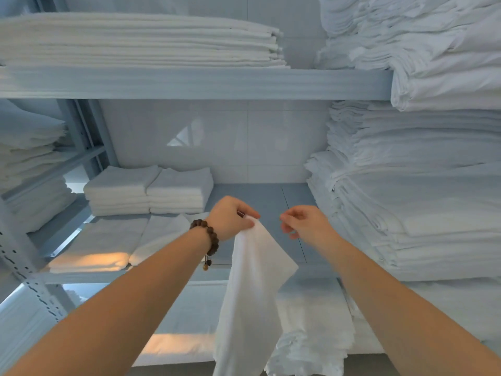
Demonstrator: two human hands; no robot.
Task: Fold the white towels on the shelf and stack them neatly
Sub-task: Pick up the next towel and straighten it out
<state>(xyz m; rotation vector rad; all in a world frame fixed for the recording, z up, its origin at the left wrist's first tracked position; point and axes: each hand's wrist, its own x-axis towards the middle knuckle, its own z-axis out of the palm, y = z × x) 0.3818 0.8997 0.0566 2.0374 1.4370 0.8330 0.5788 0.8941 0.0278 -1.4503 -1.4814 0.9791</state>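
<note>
Body in view: two bare forearms, two bare hands. The left forearm (122, 302) fills the lower left of the frame, the right forearm (401, 308) the lower right. Both are uncovered along their whole visible length, and the frame edge cuts the elbow ends. The left hand (230, 218) and right hand (303, 223) are just below frame centre. Worn item: a dark brown round-bead wooden bracelet (210, 238) on the left wrist, single strand, beads matte and evenly sized. A short cord drop hangs from its lower side, ending in a dark bead and a small amber bead (205, 267).
</note>
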